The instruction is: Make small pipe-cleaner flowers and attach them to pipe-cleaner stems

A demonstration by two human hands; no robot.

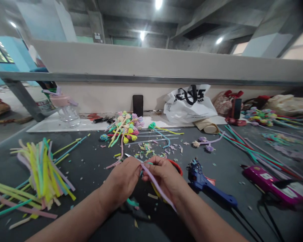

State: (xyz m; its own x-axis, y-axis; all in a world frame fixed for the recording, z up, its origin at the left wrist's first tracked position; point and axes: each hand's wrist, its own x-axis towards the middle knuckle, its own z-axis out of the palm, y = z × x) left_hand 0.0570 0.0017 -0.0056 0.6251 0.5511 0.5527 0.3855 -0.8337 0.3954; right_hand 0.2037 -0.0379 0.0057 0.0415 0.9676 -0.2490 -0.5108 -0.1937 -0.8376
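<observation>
While pinching slim, lilac, soft-looking strip (159, 187) by upper end in left hand (126, 176), have right hand (163, 170) closed on it just alongside, above dark-grey tabletop (91, 188); see long axis running diagonally from grip to near right, ending by right forearm (199, 210); nearer right hand than left.

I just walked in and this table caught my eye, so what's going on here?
A person's left-hand grip and right-hand grip meet over a dark table, pinching one end of a lilac strip; the rest runs down past the right wrist. Coloured strips lie in a pile on the left, fuzzy flowers are heaped beyond the hands, and a blue glue gun lies on the right. Small trimmings are scattered about.
</observation>
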